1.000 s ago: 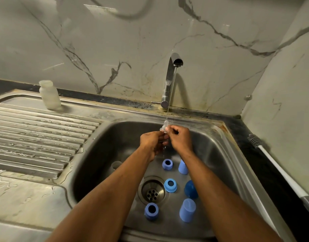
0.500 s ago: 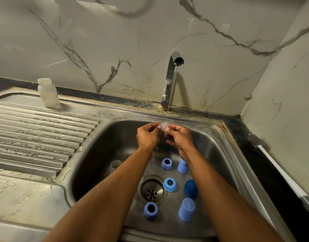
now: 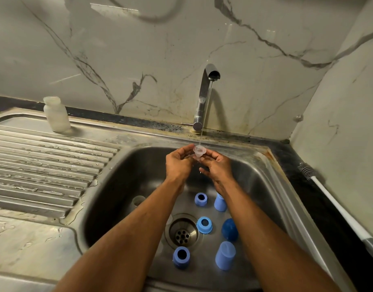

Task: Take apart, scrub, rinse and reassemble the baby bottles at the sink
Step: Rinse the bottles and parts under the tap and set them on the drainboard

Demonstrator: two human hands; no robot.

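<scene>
A clear silicone teat [image 3: 199, 151] sits under a thin stream of water from the tap [image 3: 204, 98]. My left hand [image 3: 178, 163] and my right hand [image 3: 216, 166] both pinch it over the back of the sink [image 3: 263, 186]. On the sink floor lie several blue bottle parts: collar rings [image 3: 201, 199] [image 3: 204, 225] [image 3: 181, 257] and caps [image 3: 220, 204] [image 3: 229, 229] [image 3: 225, 258]. A clear bottle [image 3: 138, 202] lies at the sink's left wall, partly hidden by my left forearm. A white bottle body [image 3: 56, 116] stands upright at the back of the draining board.
The ribbed draining board [image 3: 44, 165] to the left is wet. A bottle brush with a white handle [image 3: 337, 205] lies on the dark counter to the right. The drain [image 3: 183, 232] is in the sink's middle. Marble walls close in behind and on the right.
Both hands have turned the teat so its wide rim faces up under the stream. The hands stayed in about the same spot beneath the tap.
</scene>
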